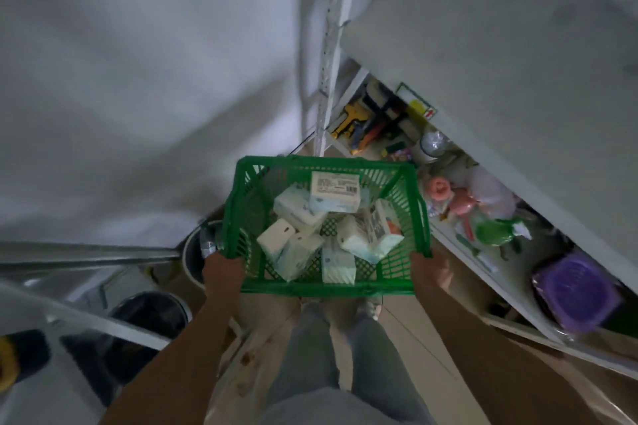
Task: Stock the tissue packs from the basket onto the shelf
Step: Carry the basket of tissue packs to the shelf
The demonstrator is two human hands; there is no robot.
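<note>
Head view: left hand [221,272] and right hand [429,271] grip basket [328,291] of packs [334,197] over tan floor [412,329] beside white shelf [500,79].

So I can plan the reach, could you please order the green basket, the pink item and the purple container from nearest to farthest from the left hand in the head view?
1. Green basket: gripped by the left hand at its near left corner.
2. Pink item: on the lower shelf, right of the basket.
3. Purple container: far right, on the same shelf.
</note>
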